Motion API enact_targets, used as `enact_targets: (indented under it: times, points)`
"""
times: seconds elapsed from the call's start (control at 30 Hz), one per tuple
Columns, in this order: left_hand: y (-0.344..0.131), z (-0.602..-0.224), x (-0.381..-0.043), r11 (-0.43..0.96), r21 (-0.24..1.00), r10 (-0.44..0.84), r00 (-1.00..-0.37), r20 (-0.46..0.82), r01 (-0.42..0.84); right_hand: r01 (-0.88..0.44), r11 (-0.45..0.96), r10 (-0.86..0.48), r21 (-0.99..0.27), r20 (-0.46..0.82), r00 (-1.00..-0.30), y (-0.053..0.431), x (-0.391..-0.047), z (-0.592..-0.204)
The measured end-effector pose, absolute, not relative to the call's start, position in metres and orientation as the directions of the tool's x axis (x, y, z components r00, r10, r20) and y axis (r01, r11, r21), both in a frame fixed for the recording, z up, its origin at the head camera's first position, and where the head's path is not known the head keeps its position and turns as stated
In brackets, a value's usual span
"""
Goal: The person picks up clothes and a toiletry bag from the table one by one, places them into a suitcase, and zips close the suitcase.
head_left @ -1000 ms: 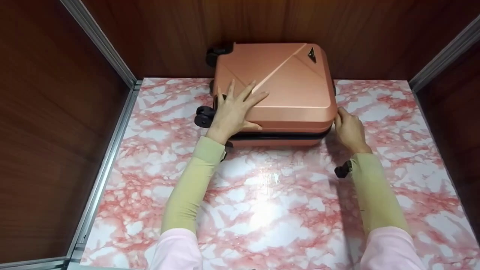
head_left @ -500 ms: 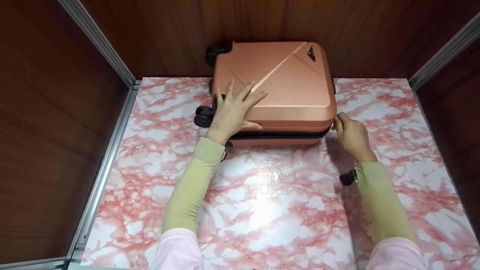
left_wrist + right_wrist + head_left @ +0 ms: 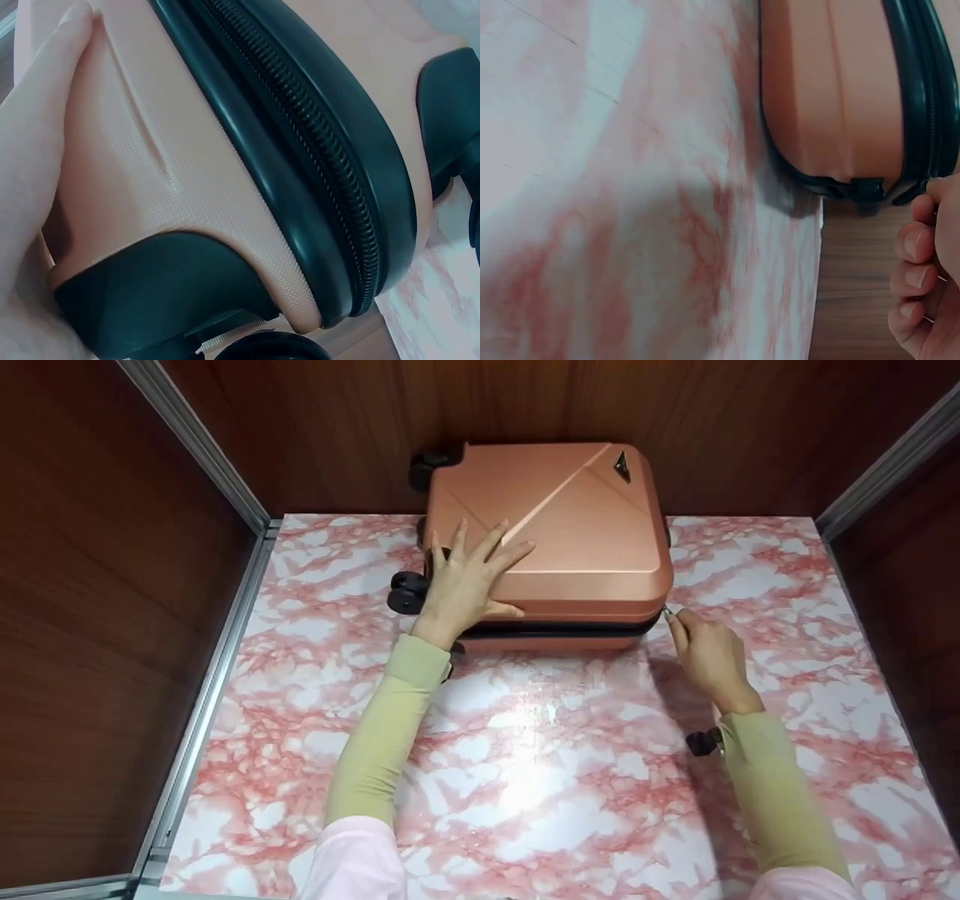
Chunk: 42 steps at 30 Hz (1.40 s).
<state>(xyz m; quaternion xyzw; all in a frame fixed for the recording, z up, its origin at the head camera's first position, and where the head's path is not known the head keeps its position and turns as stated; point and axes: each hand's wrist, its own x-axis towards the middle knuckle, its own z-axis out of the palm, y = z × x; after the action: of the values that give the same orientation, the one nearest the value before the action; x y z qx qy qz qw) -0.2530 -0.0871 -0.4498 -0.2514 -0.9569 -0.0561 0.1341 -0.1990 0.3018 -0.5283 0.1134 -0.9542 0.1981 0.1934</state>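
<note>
A rose-gold hard-shell suitcase (image 3: 577, 525) lies flat with its wheels to the left. My left hand (image 3: 461, 585) rests on the lid's near left corner, fingers spread. At the near right corner my right hand (image 3: 709, 652) pinches a small zipper pull (image 3: 667, 612), its fingers curled. The left wrist view shows the zipper (image 3: 322, 124) with its teeth meshed between two black trim bands. In the right wrist view the right-hand fingers (image 3: 915, 277) are close to the zipper's black edge, and the pull is mostly hidden.
The suitcase sits on a red-and-white marbled tabletop (image 3: 525, 780), close to a dark wood back panel (image 3: 360, 435). Wood side panels with metal rails (image 3: 202, 675) stand at left and right. Black caster wheels (image 3: 409, 592) jut out from the suitcase's left end.
My right hand has moved toward me and slightly right, drawing the zipper pull along the suitcase's right end to the near corner. The left hand and suitcase stay almost still.
</note>
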Motion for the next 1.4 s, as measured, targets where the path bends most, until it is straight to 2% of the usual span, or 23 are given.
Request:
enact_targets:
  times: [0.37,0.83,1.2,1.4]
  points:
    - [-0.086,-0.45,-0.252,0.867,0.036,0.464,-0.831,0.308,0.497,-0.326,0.887,-0.131,-0.326,0.501,-0.856,0.292,-0.178,-0.532]
    - [-0.088,-0.451,-0.25,0.871,0.024,0.46,-0.831,0.312,0.491,-0.367,0.854,-0.163,-0.367,0.482,-0.861,0.273,-0.166,-0.533]
    - [-0.089,-0.45,-0.251,0.869,0.036,0.46,-0.833,0.308,0.493,-0.283,0.79,-0.105,-0.544,0.334,-0.937,0.272,-0.178,-0.528]
    - [-0.087,-0.45,-0.251,0.864,0.052,0.465,-0.833,0.3,0.501,-0.33,0.77,-0.096,-0.545,0.413,-0.906,0.272,-0.181,-0.529]
